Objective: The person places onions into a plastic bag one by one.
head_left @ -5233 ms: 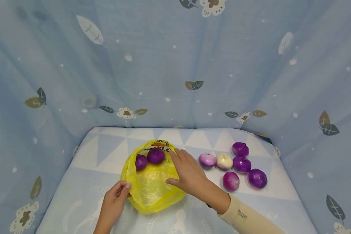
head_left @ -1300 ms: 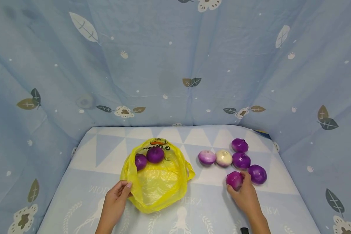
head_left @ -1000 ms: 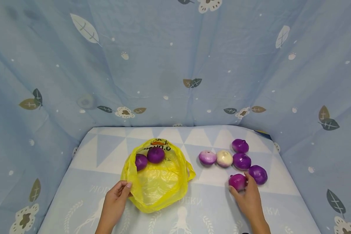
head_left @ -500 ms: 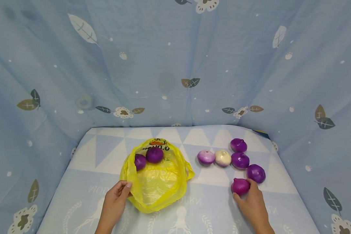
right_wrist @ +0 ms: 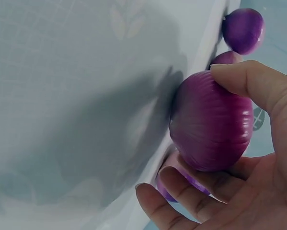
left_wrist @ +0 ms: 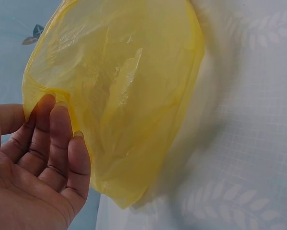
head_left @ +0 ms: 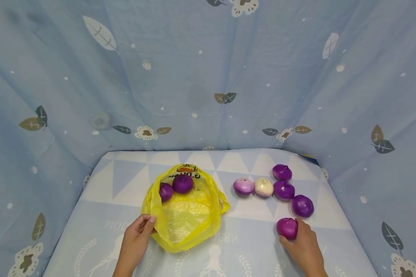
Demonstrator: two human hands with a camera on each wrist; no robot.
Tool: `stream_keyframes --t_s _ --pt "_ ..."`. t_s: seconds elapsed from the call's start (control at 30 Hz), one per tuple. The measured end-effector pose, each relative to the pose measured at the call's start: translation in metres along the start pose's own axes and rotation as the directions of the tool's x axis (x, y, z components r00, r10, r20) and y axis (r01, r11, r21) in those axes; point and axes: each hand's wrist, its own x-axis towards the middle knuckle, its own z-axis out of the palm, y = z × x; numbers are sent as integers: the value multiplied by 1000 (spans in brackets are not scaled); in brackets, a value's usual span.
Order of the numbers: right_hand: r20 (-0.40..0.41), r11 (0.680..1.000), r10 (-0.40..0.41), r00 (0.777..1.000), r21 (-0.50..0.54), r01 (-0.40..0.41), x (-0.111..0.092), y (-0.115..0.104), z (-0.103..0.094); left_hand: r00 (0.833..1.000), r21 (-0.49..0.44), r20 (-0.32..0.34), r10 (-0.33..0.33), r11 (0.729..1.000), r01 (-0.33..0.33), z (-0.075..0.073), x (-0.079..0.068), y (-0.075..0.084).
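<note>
My left hand [head_left: 136,238] pinches the left rim of a yellow plastic bag [head_left: 188,227], whose mouth gapes toward me. Two purple onions, one at the back [head_left: 183,184] and one partly behind the bag's edge [head_left: 165,192], lie inside. The left wrist view shows thumb and fingertips on the thin yellow film [left_wrist: 129,96]. At the right, my right hand [head_left: 306,246] grips a magenta onion [head_left: 287,228] between thumb and fingers. Close up in the right wrist view, the ribbed onion [right_wrist: 212,122] sits in the fingers, very near the tabletop; I cannot tell whether it touches.
Beyond the right hand lie several other onions: a pale pink one [head_left: 244,186], a whitish one [head_left: 263,187], and purple ones [head_left: 302,206] in a slanting row. Blue patterned curtains [head_left: 208,77] enclose the back and sides of the cloth-covered table [head_left: 124,188].
My right hand has left the bag, taken hold of the magenta onion and drawn it toward me and slightly right, turning it. My left hand has kept its hold on the bag.
</note>
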Motion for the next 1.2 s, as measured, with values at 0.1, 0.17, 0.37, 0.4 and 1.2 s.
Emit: stream_keyframes --t_s 0.1,0.17,0.37,0.4,1.2 --pt "5 1000 -4 1000 3 4 -2 2 0 1000 4 2 2 1000 -2 0 -1 0" --pt "11 1000 1 1000 3 -1 -2 3 -1 1000 4 1 3 1000 -3 0 -1 1" --pt "-3 1000 3 1000 22 -3 -3 4 0 1000 10 -10 -5 1000 5 0 -1 3" --pt "-9 999 0 1000 34 0 -3 3 0 1000 11 -10 -5 1000 5 0 -1 2" --pt "3 970 -122 993 214 118 0 -51 -16 1000 13 -6 7 1000 -7 -1 -2 2"
